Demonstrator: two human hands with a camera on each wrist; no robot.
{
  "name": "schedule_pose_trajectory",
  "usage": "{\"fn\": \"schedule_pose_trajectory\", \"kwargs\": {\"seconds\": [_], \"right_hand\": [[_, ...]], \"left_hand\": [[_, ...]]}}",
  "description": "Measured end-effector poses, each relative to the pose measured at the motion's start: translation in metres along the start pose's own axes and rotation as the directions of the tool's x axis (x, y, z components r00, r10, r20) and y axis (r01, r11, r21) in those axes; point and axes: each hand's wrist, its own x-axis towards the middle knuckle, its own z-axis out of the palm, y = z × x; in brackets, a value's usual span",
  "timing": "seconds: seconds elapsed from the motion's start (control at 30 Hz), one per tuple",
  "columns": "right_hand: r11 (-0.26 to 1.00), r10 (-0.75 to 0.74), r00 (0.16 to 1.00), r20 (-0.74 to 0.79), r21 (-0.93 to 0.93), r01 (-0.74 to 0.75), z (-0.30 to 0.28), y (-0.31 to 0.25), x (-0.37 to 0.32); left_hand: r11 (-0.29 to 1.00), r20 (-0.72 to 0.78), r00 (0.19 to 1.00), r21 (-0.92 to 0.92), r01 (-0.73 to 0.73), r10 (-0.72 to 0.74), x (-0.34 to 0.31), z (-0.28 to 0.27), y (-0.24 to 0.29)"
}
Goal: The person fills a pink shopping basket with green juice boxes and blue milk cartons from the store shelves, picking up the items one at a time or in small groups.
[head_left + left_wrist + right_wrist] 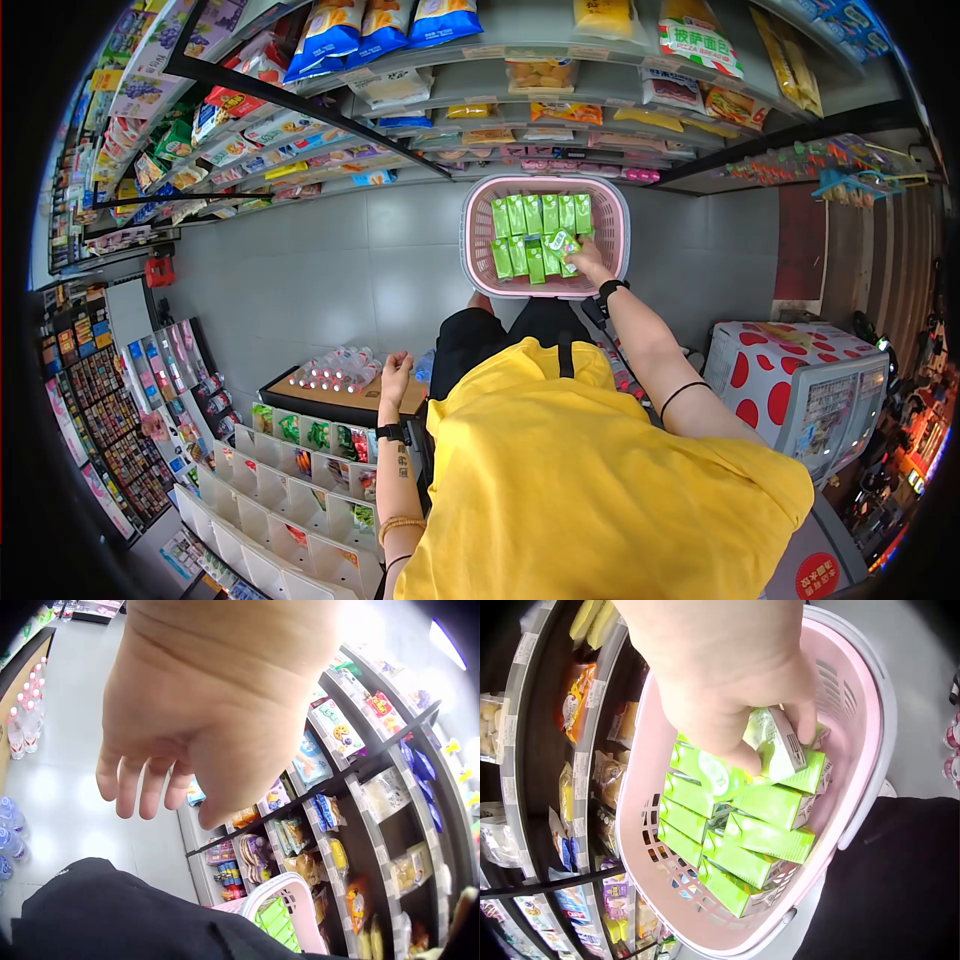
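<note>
Pinching a small, tilted, green-and-white box-shaped carton in right hand, over rows of matching green cartons inside a pink, rounded, perforated plastic basket. Can't tell if touching those below. Holding nothing in left hand, with fingers relaxed, well apart from basket. Facing stocked grey shelves just beyond.

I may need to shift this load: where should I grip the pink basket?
Probably by the rim at its two narrower ends, one hand coming from each side. The pink basket looks longer side to side than front to back, with green cartons inside and both ends mostly uncovered.
</note>
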Motion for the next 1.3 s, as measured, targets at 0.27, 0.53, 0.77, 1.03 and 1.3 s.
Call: {"fn": "schedule_pose_trajectory", "kwargs": {"seconds": [0.27,0.53,0.77,1.03,1.3], "right_hand": [[0.984,-0.123,0.961,-0.249,-0.159,0.085,-0.036,-0.036,-0.063],[0.940,-0.033,0.979,-0.200,-0.338,-0.037,-0.034,-0.036,-0.063],[0.948,-0.096,0.955,-0.282,-0.318,0.002,-0.016,-0.016,-0.052],[0.958,-0.119,0.940,-0.321,-0.287,0.023,0.007,0.010,-0.037],[0.933,-0.277,0.907,-0.318,-0.314,0.175,0.016,0.037,-0.025]], "left_hand": [[0.997,-0.032,0.997,0.024,0.076,-0.075,-0.007,-0.003,-0.008],[0.978,-0.002,1.000,0.207,0.003,-0.002,-0.003,0.008,-0.044],[0.960,-0.048,0.999,0.281,0.018,-0.004,-0.012,0.008,-0.081],[0.951,-0.093,0.990,0.284,0.124,-0.102,-0.067,0.021,-0.091],[0.919,-0.082,0.979,0.336,0.204,-0.187,-0.084,0.036,-0.114]]}}
